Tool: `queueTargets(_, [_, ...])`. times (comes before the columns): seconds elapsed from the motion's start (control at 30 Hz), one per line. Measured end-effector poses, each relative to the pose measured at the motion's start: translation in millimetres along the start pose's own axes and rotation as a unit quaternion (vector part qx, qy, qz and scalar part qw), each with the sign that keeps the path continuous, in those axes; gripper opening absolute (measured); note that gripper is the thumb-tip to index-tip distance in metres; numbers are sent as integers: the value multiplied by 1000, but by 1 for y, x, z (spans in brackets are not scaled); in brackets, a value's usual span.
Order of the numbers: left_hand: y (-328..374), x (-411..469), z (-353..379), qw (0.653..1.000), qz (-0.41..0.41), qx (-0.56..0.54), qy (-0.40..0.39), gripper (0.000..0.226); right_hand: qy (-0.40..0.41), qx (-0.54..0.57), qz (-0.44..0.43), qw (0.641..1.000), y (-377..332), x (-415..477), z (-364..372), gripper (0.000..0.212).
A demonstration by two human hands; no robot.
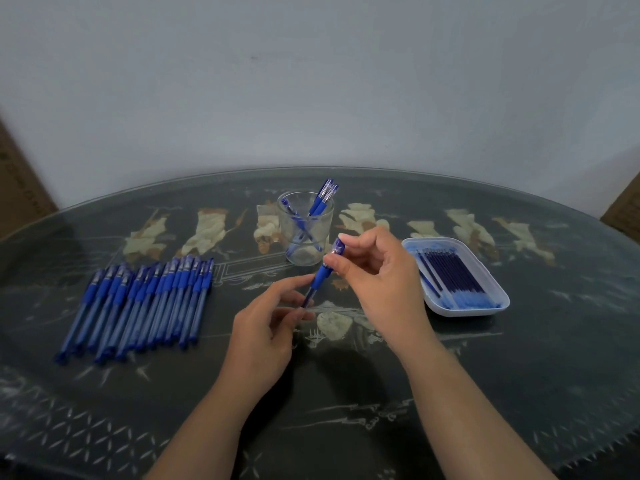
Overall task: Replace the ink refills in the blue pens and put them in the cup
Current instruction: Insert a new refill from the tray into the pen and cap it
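Dark table (346, 427) lay nearest you, and above it your two hands met on one blue pen (321, 274). Your left hand (266, 327) pinched the clear barrel at its lower end, fingers curled round it. Your right hand (377, 271) pinched the upper end between thumb and forefinger, at the cap (338, 246). The pen tilted up and away from you, clear of the table.

Left of the grip, well apart from it, a long row of blue pens (138, 306) lay side by side. Right of the grip sat a pale tray (467, 311) with dark refills (450, 275) laid together in it. Just beyond the grip stood the glass cup (298, 251), holding only a few finished pens (323, 199) that leaned on its rim.

By that showing you were early in the job: a handful done, the whole row left, and the pen in hand looked close to ready for the cup. Whether its refill was new or old could not be told. Your fingers covered the joint, so the cap might have been going on or coming off. The count in the cup was unclear where the pens crossed behind the glass, and both forearms ran off the bottom edge
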State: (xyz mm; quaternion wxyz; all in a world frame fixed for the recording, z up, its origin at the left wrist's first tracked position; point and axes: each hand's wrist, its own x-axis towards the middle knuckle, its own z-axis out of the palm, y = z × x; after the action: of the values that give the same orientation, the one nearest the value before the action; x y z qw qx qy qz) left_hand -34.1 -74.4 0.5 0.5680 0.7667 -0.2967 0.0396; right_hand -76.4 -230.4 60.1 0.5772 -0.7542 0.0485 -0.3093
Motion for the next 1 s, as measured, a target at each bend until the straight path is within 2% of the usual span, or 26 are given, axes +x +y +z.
queueTargets(0.33, [1,0,0,999,-18,-45,14,58,13,-10,-25,1000,1,0,9,31])
queueTargets(0.73, [2,0,-1,998,-17,-51,15,57,8,-39,-29,999,1,-3,9,31])
queueTargets(0.83, [1,1,0,998,-18,-56,7,58,15,-43,-15,999,4,-4,8,32])
queueTargets(0.93, [-1,2,1,998,-14,-57,5,60,27,-31,14,999,4,-3,8,25])
queueTargets(1.0, [-2,3,-1,999,-10,-49,20,53,45,-16,31,998,-1,-1,7,25])
